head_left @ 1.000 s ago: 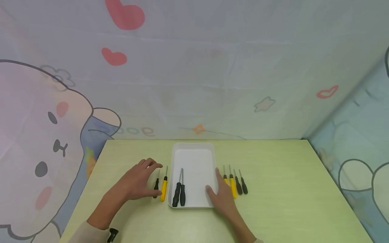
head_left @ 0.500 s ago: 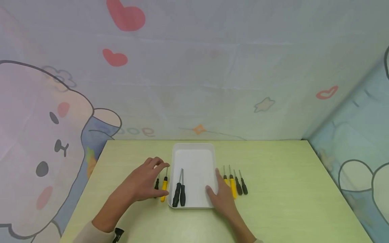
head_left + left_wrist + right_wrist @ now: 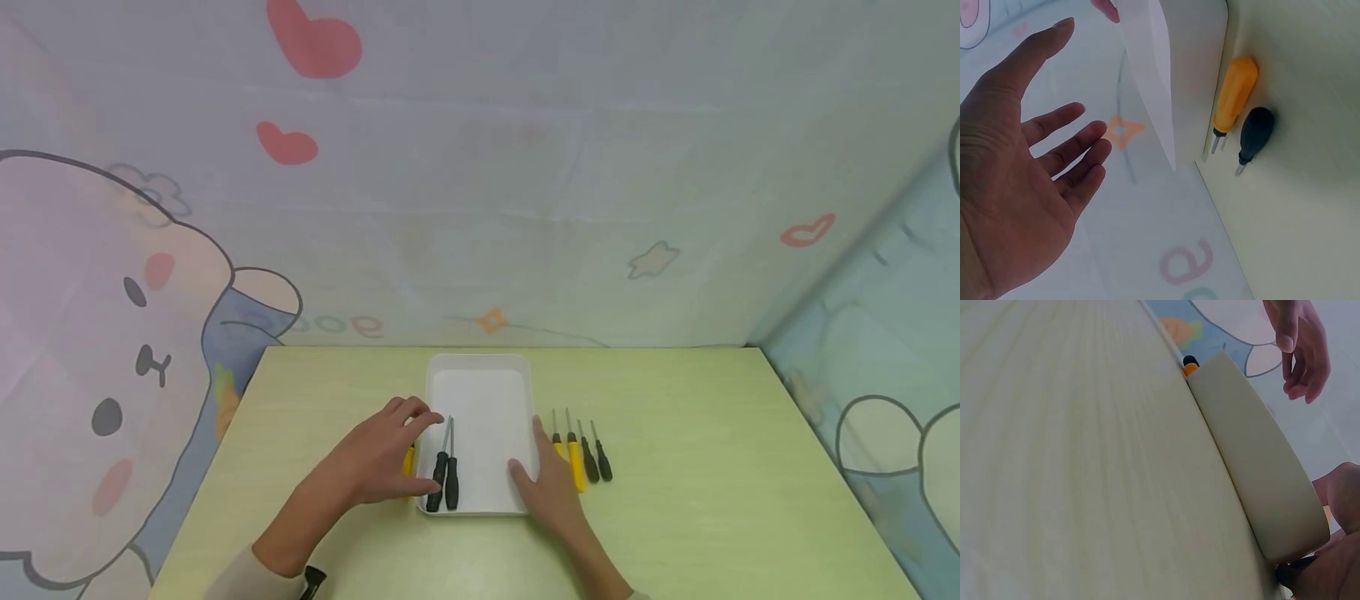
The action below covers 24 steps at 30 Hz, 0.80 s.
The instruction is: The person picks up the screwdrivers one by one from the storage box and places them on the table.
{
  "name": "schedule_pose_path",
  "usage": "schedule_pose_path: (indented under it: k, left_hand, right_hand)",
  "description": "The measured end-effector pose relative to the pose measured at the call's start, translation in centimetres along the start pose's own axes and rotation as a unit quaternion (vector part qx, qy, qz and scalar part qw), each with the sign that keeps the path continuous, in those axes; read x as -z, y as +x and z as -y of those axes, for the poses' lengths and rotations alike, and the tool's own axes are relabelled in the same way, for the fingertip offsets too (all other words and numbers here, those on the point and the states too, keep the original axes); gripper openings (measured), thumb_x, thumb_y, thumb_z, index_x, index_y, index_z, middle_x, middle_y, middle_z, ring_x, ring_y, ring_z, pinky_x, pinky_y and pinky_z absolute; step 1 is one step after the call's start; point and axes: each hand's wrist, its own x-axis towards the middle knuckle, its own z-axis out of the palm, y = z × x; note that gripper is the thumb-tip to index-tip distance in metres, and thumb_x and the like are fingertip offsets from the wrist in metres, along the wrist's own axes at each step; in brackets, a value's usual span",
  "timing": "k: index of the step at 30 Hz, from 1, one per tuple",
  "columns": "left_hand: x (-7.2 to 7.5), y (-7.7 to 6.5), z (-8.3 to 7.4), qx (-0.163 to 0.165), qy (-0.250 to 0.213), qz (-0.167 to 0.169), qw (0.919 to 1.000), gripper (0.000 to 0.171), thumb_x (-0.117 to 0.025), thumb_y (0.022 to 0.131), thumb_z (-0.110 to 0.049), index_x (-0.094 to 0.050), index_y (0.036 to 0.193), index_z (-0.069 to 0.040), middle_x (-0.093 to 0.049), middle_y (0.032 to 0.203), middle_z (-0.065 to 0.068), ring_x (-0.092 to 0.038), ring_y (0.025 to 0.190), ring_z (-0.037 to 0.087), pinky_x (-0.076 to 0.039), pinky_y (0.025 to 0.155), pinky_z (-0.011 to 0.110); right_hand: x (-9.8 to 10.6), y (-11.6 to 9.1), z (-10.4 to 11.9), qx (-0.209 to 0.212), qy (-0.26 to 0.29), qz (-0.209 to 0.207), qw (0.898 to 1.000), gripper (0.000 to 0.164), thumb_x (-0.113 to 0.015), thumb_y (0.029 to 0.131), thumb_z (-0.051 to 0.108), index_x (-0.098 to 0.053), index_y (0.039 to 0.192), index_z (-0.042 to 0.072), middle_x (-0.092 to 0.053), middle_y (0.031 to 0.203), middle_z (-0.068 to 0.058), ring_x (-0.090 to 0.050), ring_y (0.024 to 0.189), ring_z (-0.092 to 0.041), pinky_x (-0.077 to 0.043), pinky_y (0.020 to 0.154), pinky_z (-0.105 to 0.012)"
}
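In the head view my left hand [image 3: 386, 460] hovers over the left side of a white tray [image 3: 483, 400], thumb and fingers spread with nothing between them. Two black screwdrivers [image 3: 452, 485] lie in the tray under its fingertips. The left wrist view shows a yellow screwdriver [image 3: 1236, 94] and a black screwdriver [image 3: 1257, 131] on the table beside the tray's left wall; the hand mostly hides both in the head view. My right hand [image 3: 553, 492] holds the tray's right wall, thumb on the inner side and fingers outside.
To the right of the tray, two yellow screwdrivers [image 3: 575, 462] and two black screwdrivers [image 3: 603, 462] lie side by side on the pale green table [image 3: 697, 467]. A printed cloth [image 3: 480, 208] hangs behind the table's back edge.
My left hand has moved right, from over the screwdrivers left of the tray to over the tray's left side, fingers still spread. The right hand and tray have stayed put.
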Motion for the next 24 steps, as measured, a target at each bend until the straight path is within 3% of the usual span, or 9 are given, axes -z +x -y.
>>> schedule_pose_path:
  k: [24]
  left_hand:
    - [-2.6,1.5,-1.2,-0.005,0.02,0.024,0.9995,0.078,-0.086,0.082,-0.058,-0.062,0.142,-0.015,-0.055,0.138,0.002,-0.052,0.129,0.023,-0.056,0.097,0.041]
  right_hand:
    - [0.0,0.0,0.1,0.0,0.003,-0.006,1.0,0.079,-0.068,0.1,0.023,-0.03,0.166,0.001,-0.037,0.167,-0.021,-0.038,0.152,-0.042,-0.032,0.122,-0.058]
